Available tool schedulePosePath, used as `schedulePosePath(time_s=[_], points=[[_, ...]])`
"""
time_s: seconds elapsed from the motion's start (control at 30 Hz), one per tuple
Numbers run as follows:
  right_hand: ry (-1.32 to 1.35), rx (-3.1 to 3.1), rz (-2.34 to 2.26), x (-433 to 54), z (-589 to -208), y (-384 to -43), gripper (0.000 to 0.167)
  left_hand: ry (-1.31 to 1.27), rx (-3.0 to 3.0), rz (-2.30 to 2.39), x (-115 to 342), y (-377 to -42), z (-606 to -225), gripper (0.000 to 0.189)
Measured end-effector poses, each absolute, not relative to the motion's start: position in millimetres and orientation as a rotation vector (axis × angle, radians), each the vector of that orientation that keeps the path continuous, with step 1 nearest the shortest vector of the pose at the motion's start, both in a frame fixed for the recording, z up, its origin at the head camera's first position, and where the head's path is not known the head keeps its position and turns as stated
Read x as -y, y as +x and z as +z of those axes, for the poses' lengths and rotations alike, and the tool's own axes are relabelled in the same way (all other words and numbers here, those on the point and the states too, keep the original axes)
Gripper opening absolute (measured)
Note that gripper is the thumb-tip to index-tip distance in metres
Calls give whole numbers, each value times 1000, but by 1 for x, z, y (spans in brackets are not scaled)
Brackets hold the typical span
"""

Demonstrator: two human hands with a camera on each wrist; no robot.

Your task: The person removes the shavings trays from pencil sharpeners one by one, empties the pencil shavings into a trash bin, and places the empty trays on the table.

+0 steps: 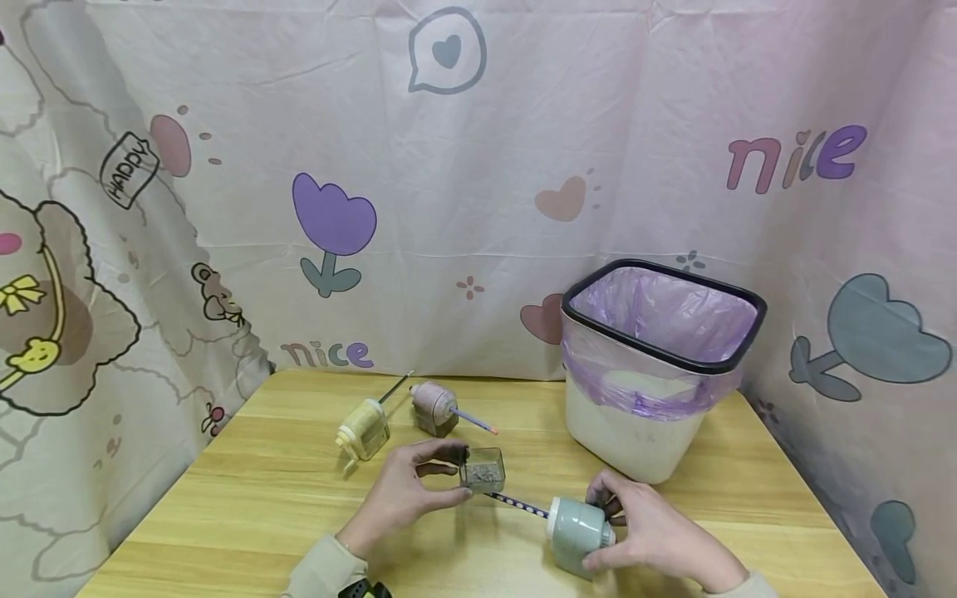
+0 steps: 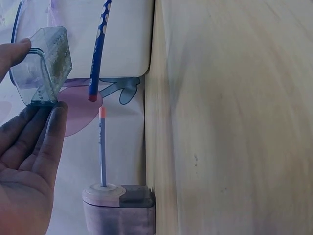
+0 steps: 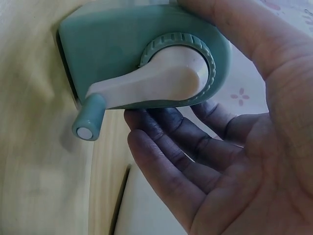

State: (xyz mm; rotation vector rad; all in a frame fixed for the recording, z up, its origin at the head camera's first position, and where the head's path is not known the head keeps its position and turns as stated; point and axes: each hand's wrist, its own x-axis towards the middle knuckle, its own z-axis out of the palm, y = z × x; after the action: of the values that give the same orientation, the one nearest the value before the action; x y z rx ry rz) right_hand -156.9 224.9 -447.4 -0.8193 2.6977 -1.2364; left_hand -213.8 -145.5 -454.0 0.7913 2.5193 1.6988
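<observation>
My left hand [image 1: 419, 486] pinches a clear plastic shavings drawer [image 1: 484, 472] between thumb and fingers, above the table. Grey shavings lie in the bottom of it. In my right hand [image 1: 661, 527] is a green crank pencil sharpener [image 1: 574, 536], gripped from the crank side. The right wrist view shows its white crank arm [image 3: 156, 81] and green knob [image 3: 89, 117]. From the sharpener's other end, a blue pencil [image 1: 519, 505] with white dots sticks out toward the drawer. Its red-tipped end [image 2: 93, 97] shows in the left wrist view.
Behind my left hand stand a yellow sharpener [image 1: 365, 428] with a dark pencil in it and a purple sharpener [image 1: 434, 407] holding a lilac pencil. A white bin [image 1: 628, 436] with a purple liner and black rim stands at the back right. A printed curtain [image 1: 463, 208] backs the table.
</observation>
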Motion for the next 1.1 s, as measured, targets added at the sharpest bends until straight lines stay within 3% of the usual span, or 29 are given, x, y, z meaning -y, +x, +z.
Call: schedulePosePath(time_s=[0.4, 0.67, 0.87, 1.1], points=[[-914, -2771, -1182, -228, -438, -153, 57, 812, -2547, 1699, 150, -213, -450, 64], [-988, -2365, -1598, -249, -415, -152, 38, 853, -2587, 1717, 153, -213, -442, 62], [-1157, -2132, -1822, -271, -399, -151, 41, 894, -2619, 1705, 153, -214, -432, 61], [-1166, -2029, -1878, -290, -377, -146, 47, 943, -2656, 1695, 151, -219, -414, 61]])
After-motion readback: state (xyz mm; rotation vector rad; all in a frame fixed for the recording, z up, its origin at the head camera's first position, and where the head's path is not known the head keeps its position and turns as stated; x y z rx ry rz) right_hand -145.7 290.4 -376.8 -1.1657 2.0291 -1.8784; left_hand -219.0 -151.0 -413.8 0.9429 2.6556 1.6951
